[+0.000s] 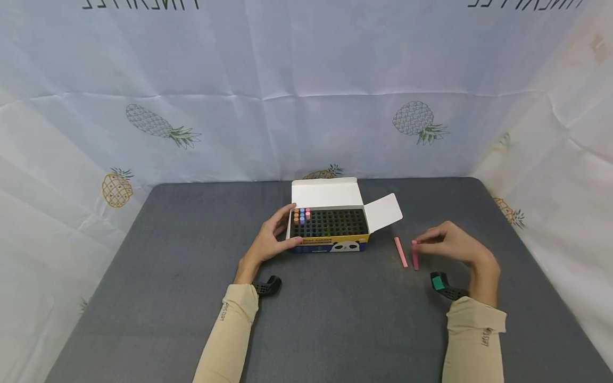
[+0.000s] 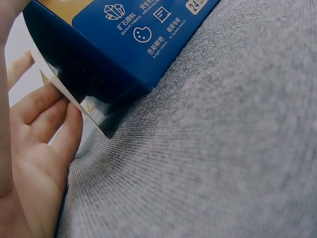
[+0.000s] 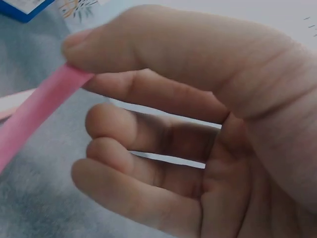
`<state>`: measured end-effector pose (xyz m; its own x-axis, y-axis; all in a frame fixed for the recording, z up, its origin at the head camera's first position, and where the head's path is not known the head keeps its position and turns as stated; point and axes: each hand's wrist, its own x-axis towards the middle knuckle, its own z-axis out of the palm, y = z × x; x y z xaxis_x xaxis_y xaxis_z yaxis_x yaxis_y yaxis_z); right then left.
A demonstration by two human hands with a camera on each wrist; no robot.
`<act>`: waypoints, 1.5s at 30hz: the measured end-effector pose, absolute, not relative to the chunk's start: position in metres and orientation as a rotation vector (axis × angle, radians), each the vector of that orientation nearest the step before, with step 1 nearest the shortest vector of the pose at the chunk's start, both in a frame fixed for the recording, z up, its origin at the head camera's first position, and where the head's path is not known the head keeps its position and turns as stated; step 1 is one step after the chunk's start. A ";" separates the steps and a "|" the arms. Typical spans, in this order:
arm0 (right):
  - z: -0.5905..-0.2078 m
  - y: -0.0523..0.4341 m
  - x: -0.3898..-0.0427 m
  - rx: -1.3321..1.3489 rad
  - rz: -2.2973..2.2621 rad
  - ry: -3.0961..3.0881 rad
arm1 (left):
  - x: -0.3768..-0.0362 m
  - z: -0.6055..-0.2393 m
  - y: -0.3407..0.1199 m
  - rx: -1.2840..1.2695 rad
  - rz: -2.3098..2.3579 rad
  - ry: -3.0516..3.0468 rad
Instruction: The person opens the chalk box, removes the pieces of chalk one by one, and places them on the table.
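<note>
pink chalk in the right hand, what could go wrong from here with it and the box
The right hand pinches the pink chalk only at its top end, so the stick could snap or slip. A second pink stick lies right beside it on the grey mat and may get knocked and roll. The chalk box is steadied only by the left hand at its left end, so it could shift.
</note>
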<state>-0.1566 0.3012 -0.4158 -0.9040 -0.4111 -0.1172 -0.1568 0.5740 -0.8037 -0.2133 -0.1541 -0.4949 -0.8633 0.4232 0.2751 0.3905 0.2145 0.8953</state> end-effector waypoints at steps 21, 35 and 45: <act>-0.454 0.301 -0.176 -0.293 -1.235 2.554 | -0.214 -0.494 -0.154 0.833 1.768 2.430; -0.459 0.293 -0.180 -0.160 -1.144 2.644 | -0.214 -0.496 -0.154 0.812 1.760 2.436; -0.459 0.291 -0.179 -0.167 -1.136 2.674 | -0.215 -0.497 -0.155 0.824 1.766 2.436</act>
<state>-0.1794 0.2914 -0.4589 -0.9669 -0.1933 -0.1664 -0.0144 0.6928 -0.7210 -0.2149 -0.1545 -0.4970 -0.8602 0.4248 0.2820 0.4002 0.2197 0.8897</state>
